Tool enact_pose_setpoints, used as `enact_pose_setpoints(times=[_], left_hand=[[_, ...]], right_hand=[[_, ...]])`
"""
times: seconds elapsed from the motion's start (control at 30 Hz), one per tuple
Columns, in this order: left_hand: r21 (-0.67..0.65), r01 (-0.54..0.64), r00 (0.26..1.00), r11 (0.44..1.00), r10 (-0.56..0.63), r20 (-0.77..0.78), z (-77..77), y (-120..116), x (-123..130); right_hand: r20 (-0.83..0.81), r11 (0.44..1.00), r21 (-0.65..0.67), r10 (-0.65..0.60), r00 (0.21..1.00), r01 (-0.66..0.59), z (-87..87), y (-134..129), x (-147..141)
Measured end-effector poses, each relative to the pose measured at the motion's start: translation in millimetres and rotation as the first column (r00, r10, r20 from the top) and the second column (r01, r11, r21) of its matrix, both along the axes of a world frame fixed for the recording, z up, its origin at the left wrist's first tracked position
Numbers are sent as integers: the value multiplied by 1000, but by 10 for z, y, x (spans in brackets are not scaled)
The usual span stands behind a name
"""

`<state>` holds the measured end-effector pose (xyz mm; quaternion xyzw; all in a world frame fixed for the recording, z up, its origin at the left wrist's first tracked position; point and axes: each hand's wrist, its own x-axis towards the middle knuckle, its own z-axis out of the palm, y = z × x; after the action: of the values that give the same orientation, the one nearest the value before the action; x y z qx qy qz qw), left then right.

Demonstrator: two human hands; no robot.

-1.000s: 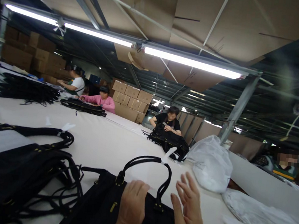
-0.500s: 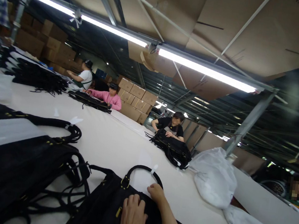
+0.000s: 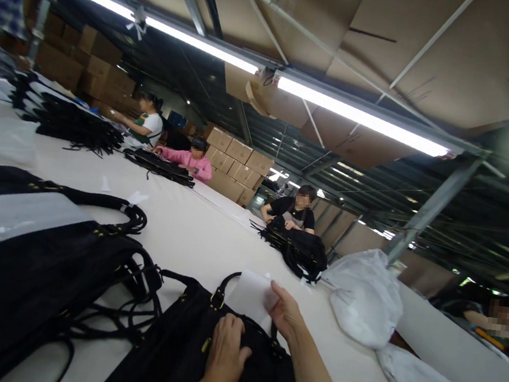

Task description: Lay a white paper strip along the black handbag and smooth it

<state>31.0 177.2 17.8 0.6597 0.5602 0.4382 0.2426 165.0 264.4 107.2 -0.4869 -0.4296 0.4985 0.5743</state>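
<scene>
A black bag (image 3: 173, 341) with gold-coloured fittings lies at the bottom centre of the head view. My left hand (image 3: 226, 350) rests on its top, fingers bent and close together against the fabric; whether they grip it is hidden. Just beyond, my right hand (image 3: 284, 311) holds a white sheet (image 3: 247, 291) between thumb and fingers. The sheet stands up in front of the bag's looped handle (image 3: 225, 283) and covers part of it.
More black bags with straps and a clear plastic sheet (image 3: 16, 219) lie at left. White plastic bags (image 3: 366, 296) sit at right. Across the white table (image 3: 177, 225), several people handle black bags (image 3: 298, 248). Cartons (image 3: 234, 164) are stacked behind.
My right hand has opened out from the handle and now has the white sheet, raised from lying behind the handle. My left hand stays on the bag, slightly shifted. The view has turned a little.
</scene>
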Motion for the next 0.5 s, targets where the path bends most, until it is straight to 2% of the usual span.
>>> enact_pose_setpoints(times=[0.1, 0.2, 0.27, 0.33, 0.4, 0.5], left_hand=[[17, -7, 997, 1000, 6, 82, 41, 25, -133], [35, -29, 991, 999, 25, 131, 47, -2, -251], [69, -20, 991, 997, 10, 133, 57, -114, -340], [129, 13, 994, 992, -26, 106, 96, -315, -453], [210, 76, 995, 975, -87, 44, 173, -582, -595], [316, 242, 970, 918, -221, -100, 335, -1027, -843]], right_hand=[[21, 997, 2, 71, 997, -71, 162, -654, 28], [282, 988, 22, 143, 949, -155, 123, -1354, 15], [512, 980, 20, 160, 844, -198, 18, -1766, -6], [682, 974, 64, 116, 722, -217, -104, -2101, -32], [787, 958, 155, 28, 616, -241, -209, -2354, -56], [880, 920, 234, -63, 470, -315, -292, -2607, -89]])
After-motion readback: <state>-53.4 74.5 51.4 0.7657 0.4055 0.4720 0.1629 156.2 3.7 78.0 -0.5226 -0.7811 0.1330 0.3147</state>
